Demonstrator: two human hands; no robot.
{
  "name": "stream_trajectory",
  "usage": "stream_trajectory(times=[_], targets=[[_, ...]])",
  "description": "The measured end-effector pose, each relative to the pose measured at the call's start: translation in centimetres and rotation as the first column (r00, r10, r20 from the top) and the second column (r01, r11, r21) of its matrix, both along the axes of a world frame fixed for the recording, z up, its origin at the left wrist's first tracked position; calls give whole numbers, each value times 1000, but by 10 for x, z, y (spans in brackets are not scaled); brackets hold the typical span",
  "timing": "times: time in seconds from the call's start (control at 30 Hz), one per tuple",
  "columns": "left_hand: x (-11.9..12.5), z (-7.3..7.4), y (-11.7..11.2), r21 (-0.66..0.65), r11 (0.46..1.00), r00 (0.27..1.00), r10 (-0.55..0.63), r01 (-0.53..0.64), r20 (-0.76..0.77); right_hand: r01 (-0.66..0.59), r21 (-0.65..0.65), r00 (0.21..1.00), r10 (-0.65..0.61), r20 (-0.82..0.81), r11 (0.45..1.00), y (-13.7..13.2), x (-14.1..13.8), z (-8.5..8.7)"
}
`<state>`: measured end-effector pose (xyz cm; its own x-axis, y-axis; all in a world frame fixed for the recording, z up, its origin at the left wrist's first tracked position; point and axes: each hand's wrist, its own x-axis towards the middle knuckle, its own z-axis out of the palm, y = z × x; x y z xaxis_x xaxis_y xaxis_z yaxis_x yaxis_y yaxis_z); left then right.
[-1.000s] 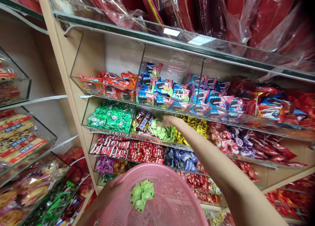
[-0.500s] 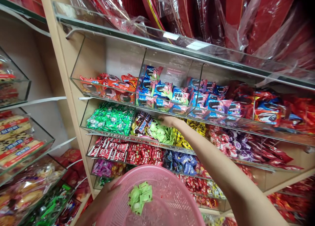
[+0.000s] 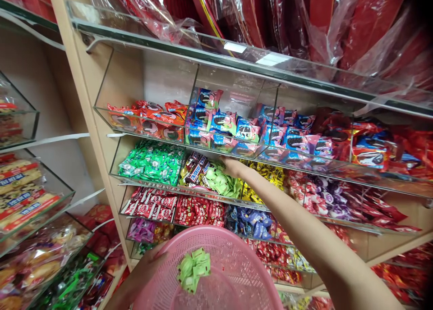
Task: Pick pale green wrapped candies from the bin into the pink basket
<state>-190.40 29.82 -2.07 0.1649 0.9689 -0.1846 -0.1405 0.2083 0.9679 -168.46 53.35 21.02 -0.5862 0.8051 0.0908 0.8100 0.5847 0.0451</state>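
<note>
My left hand (image 3: 151, 266) grips the left rim of a pink plastic basket (image 3: 243, 265), which is tilted toward me. A small pile of light green candy packets (image 3: 193, 270) lies in it. With my arm stretched out, my right hand (image 3: 234, 166) reaches into a glass shelf bin, over similar light green packets (image 3: 225, 182). Its fingertips are hidden at the back of the bin, so I cannot see whether they close on anything. In the same bin, Snickers bars (image 3: 197, 169) lie just left of the packets.
Green-wrapped candies (image 3: 152, 162) fill the bin to the left, yellow ones (image 3: 265, 181) the bin to the right. Directly above my right hand runs a glass shelf with blue and pink cookie packs (image 3: 223, 121). Red packets (image 3: 199, 211) sit below. A wooden post (image 3: 91, 120) stands at left.
My right hand stays in the bin, almost in the same place. The view has shifted very slightly; the basket and the packets in it look the same.
</note>
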Motion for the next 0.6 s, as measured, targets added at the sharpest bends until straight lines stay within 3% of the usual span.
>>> stream_trajectory(times=[0.1,0.27,0.4,0.6], targets=[[2,3,-2,5,1000,1000,14,-14,-5,-7,-22,1000,8,16,1000,-4,0,-1],[4,9,-2,16,1000,1000,16,-16,6,-41,43,995,45,-92,998,-2,4,1],[0,0,-1,56,998,1000,17,-17,-7,-96,37,972,102,-212,995,-1,9,1],[-4,-15,2,56,998,1000,11,-10,-17,-182,-99,947,147,-287,978,-10,9,-2]])
